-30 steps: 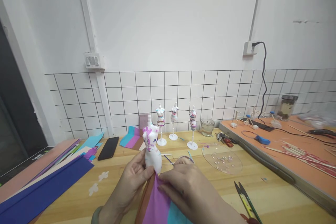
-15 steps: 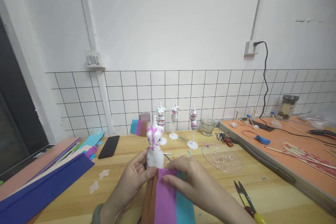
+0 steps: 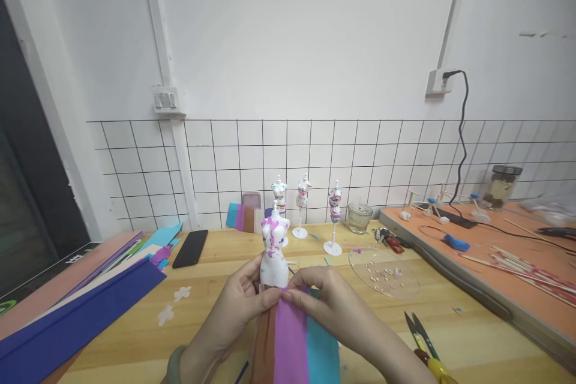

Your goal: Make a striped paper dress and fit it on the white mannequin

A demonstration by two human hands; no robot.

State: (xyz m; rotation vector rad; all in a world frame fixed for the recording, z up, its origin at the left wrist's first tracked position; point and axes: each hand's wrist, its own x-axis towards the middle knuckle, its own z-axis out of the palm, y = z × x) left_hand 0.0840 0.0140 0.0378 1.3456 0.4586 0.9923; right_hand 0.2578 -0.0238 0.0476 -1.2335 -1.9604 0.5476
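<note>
My left hand [image 3: 238, 306] is closed round the base of a small white mannequin bust [image 3: 274, 247] splashed with pink and purple, held upright above the wooden table [image 3: 135, 336]. My right hand [image 3: 335, 306] pinches the top edge of a striped crepe paper piece [image 3: 292, 345], brown, purple and teal, against the bust's lower edge. The paper hangs down toward me between both hands.
Three small painted busts on stands [image 3: 302, 204] stand by the tiled wall. A black phone [image 3: 190, 248], stacked coloured paper sheets [image 3: 76, 312], a glass jar [image 3: 359, 217], a clear plate with beads [image 3: 382, 264], scissors [image 3: 423, 342] and an orange board [image 3: 495, 252] surround me.
The bust has gone from tilted left to upright and shifted right. My right hand has drawn the striped paper up to the bust's lower edge. The view has shifted slightly.
</note>
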